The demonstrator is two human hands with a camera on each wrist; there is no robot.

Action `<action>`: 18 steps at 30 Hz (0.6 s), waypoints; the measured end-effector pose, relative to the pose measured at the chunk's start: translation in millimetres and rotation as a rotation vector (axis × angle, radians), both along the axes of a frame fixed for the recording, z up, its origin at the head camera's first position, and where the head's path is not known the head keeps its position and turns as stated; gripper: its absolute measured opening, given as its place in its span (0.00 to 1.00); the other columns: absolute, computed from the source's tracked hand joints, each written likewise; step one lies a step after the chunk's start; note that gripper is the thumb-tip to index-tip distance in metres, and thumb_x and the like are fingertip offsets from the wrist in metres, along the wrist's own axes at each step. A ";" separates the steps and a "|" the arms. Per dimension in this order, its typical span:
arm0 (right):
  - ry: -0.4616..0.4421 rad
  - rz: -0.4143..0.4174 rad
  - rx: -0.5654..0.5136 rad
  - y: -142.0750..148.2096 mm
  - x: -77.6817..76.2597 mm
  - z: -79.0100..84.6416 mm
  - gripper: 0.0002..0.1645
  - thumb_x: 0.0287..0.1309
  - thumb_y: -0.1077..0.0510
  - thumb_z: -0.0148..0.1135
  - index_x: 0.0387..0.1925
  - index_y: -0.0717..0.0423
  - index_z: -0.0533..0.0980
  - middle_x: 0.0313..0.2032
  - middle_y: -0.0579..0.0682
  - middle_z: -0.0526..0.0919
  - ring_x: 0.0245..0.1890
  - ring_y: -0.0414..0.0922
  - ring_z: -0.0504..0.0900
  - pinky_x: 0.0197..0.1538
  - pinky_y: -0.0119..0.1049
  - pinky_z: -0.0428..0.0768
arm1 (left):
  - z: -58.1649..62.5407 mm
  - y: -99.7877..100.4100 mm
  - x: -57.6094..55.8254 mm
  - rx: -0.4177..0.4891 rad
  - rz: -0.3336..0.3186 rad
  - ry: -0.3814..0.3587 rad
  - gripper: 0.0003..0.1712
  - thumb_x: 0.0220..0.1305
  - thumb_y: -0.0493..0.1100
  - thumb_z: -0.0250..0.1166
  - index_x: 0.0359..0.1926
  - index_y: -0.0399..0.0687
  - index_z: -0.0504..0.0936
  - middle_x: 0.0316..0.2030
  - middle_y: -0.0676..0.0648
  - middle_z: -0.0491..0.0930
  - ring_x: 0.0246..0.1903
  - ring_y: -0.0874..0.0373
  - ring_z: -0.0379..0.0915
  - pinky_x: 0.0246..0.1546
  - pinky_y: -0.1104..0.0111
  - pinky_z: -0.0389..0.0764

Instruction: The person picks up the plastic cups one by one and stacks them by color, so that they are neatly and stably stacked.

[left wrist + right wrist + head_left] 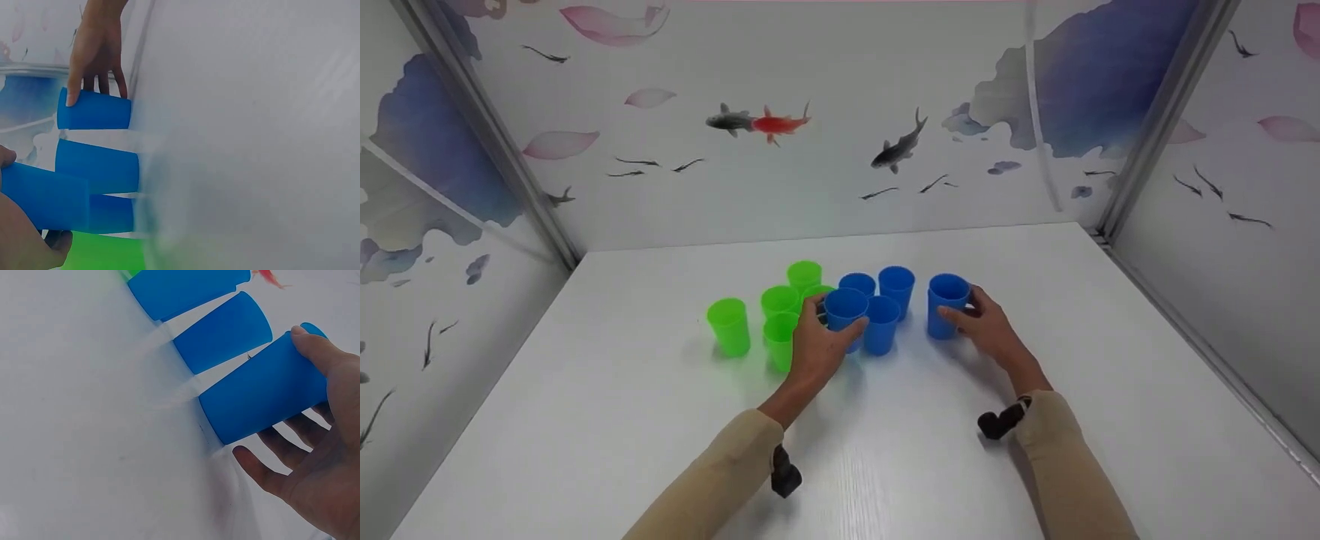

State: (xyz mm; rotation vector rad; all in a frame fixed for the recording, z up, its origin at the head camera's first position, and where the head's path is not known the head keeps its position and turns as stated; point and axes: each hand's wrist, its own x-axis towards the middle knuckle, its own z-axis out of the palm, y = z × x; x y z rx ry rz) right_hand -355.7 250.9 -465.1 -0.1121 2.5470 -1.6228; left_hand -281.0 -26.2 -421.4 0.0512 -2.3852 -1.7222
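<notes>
We grip one blue cup [844, 307] in our left hand [819, 345] and, to its right, the rightmost blue cup [943, 300], upright, in our right hand [988, 324], with two more blue cups [880, 330] between them on the worktop [885, 450].

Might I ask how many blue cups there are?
5: one cup in the left hand, another behind it, one in the right hand; between them, a front cup and rear cup. Others may be hidden.

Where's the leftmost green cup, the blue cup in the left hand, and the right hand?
Leftmost green cup [730, 331]: head view, its outer wall.
Blue cup [48, 197]: left wrist view, its outer wall.
Right hand [991, 328]: head view, the hand's middle.
</notes>
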 end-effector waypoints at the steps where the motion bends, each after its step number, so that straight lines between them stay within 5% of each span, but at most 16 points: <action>1: 0.001 0.000 -0.002 0.7 0.3 0.0 0.62 0.58 0.29 0.63 0.80 0.48 0.43 0.79 0.58 0.51 0.77 0.61 0.56 0.73 0.56 0.67 | 3.5 1.0 -1.7 -0.006 0.000 0.003 0.41 0.61 0.51 0.72 0.69 0.44 0.63 0.68 0.40 0.70 0.69 0.44 0.68 0.67 0.51 0.74; 18: 0.019 0.003 -0.029 1.7 2.5 -2.2 0.61 0.58 0.29 0.63 0.80 0.49 0.45 0.78 0.59 0.53 0.77 0.61 0.58 0.73 0.57 0.66 | 47.4 30.7 -24.6 -0.017 -0.034 0.066 0.41 0.61 0.52 0.71 0.69 0.45 0.64 0.67 0.40 0.71 0.66 0.46 0.70 0.65 0.54 0.77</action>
